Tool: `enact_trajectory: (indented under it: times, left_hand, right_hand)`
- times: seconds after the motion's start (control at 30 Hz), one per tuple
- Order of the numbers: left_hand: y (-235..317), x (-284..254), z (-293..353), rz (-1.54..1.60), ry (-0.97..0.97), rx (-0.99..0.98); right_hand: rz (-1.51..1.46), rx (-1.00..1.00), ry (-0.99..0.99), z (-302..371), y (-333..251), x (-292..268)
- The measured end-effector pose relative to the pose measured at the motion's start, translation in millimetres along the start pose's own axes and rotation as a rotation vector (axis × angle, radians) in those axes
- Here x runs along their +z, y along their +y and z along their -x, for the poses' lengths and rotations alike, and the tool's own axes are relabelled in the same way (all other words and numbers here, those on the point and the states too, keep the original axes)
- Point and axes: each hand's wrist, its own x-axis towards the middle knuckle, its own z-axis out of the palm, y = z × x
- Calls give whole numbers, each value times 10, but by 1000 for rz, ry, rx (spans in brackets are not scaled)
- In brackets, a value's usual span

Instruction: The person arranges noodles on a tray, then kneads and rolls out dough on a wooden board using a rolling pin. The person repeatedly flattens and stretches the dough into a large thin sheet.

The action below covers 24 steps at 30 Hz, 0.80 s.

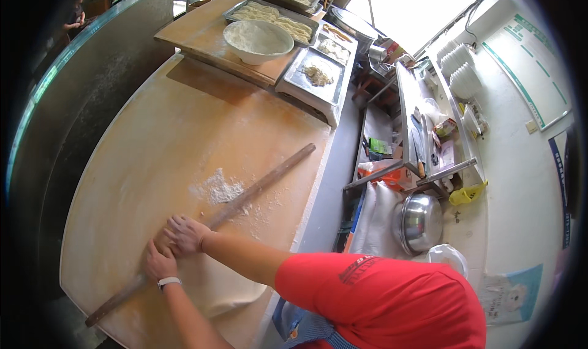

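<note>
A long wooden rolling pin (264,186) lies slantwise across the floured wooden board (153,140), from near left to far right. My right hand (185,234) presses over its middle with the fingers curled round it. Close beside it, my left hand (161,261), with a white band on the wrist, is closed on the same stretch of the pin. Under my arms a pale, smooth sheet of dough (223,288) is spread, partly hidden by my forearms. Past my hands sits a small heap of loose flour (222,188) against the pin's far side.
Beyond the board are a white bowl of flour (257,41), trays of noodles (278,19) and a scale with a metal pan (315,76). At right stand a metal shelf (409,113) and a steel basin (421,223). A dark panel (92,110) borders the left side.
</note>
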Motion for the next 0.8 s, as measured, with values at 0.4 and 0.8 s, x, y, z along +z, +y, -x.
enact_trajectory:
  times: [0.4, 0.8]
  left_hand:
    - [-437, -515, 2095, -271, 34, -95]
    - [235, 26, 3084, 11, 362, -483]
  right_hand:
    - [-207, 198, -492, 1008, 429, -1118]
    - [-125, -287, -180, 1143, 366, -1006]
